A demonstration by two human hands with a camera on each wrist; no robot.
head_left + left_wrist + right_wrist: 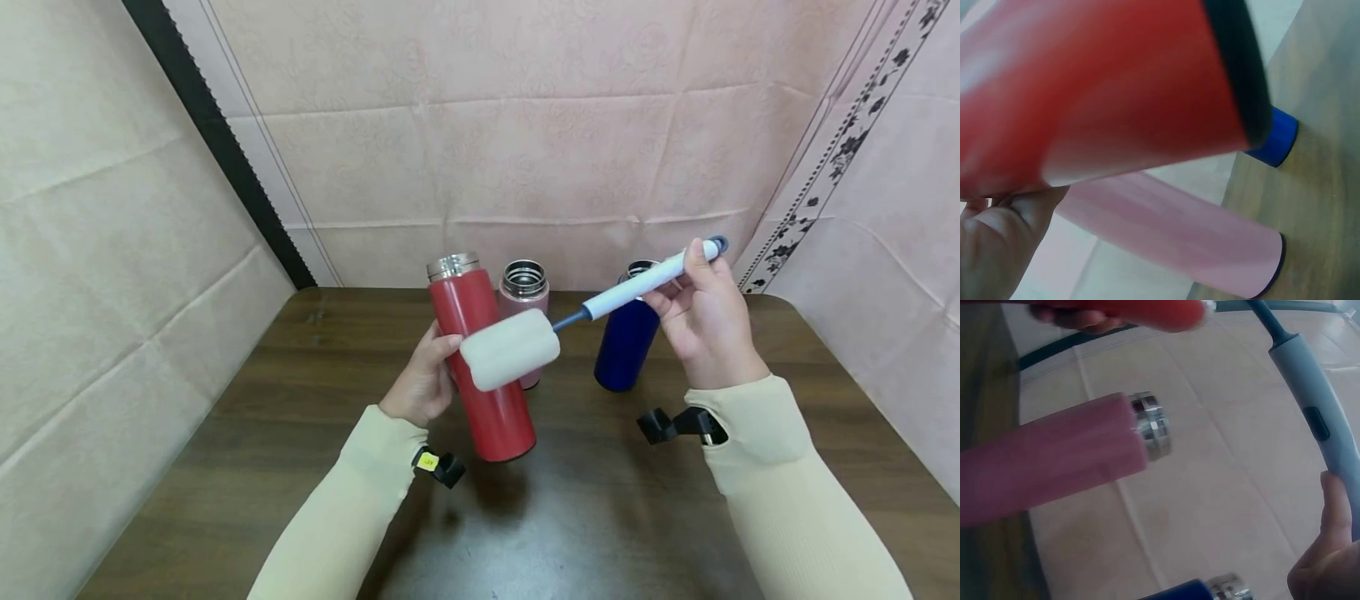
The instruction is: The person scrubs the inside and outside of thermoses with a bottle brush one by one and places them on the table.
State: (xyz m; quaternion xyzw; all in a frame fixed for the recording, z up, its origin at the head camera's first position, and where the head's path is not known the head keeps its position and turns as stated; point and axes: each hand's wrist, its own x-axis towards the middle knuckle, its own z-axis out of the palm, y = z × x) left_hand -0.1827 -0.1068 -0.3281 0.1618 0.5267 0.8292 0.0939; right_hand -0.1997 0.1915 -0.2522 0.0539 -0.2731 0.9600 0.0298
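Note:
My left hand [424, 379] grips a red flask [501, 425] round its side and holds it tilted above the table. The flask's steel mouth [453, 266] is uncapped and its base points down to the right. In my right hand [705, 321] is a bottle brush, pinched near the end of its light blue handle [630, 287]. The brush's white sponge head [510, 348] appears in front of the red flask in the head view; whether they touch I cannot tell. The right wrist view shows the brush handle [1316, 400] and my thumb along it.
A pink flask [531, 306] stands uncapped behind the red one, partly hidden. Farther right stands a dark blue flask [625, 350], partly behind the brush handle. Both are on the brown wooden table [300, 433]. Pale cloth [525, 167] hangs behind the table and at both sides.

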